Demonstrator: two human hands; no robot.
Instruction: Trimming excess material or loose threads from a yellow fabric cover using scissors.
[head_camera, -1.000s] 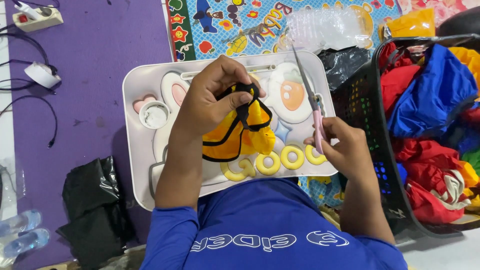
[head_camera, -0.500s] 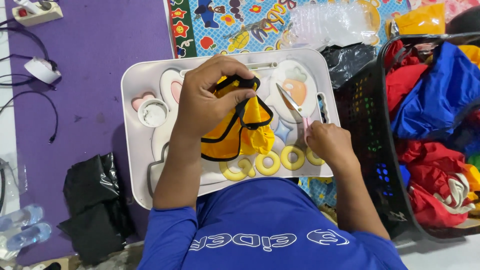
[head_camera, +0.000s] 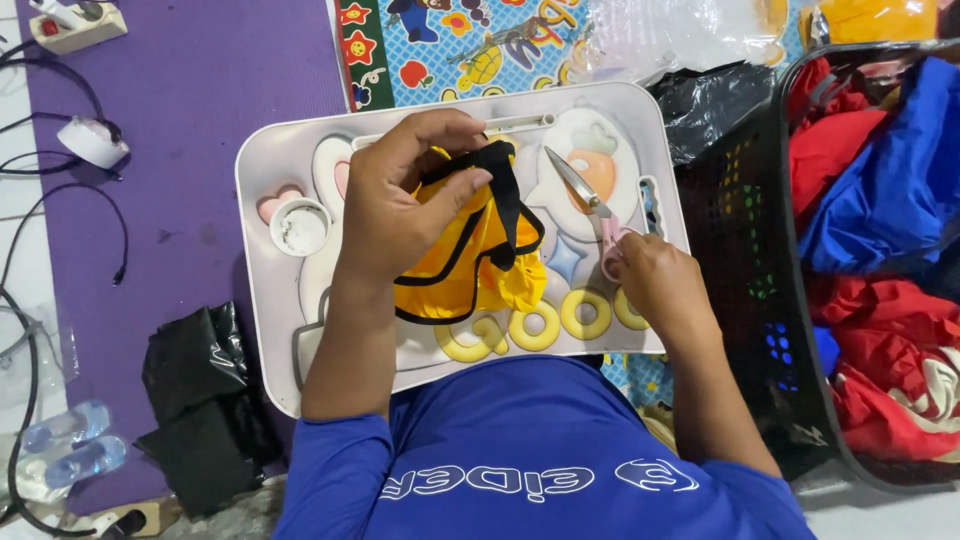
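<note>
A person in a blue long-sleeved top sits on the floor behind a small white lap tray (head_camera: 262, 160), its tabletop decorated with raised cartoon shapes. The left hand (head_camera: 400, 205) lifts a yellow fabric piece with black trim (head_camera: 470, 265) just above the middle of the tray, fingers (head_camera: 462, 190) pressed together on a bunched black strap at the top, apparently to hold that edge taut and in plain sight. The rest of the cloth sags onto the tray below.

The right hand (head_camera: 650, 280) grips pink-handled scissors (head_camera: 590, 210), fingers curled through the loops, blades nearly closed and angled up-left toward the strap, near it but not touching.

A black mesh basket (head_camera: 735, 190) heaped with red, blue and yellow cloth stands just beside the tray on the person's right, within easy reach. On the other side, a crumpled black plastic bag (head_camera: 200, 400) lies on a purple mat (head_camera: 190, 90), with cables, a power strip (head_camera: 75, 25) and two clear bottles (head_camera: 65, 445) farther off. A colourful children's play mat (head_camera: 450, 45) spreads beyond the tray.
</note>
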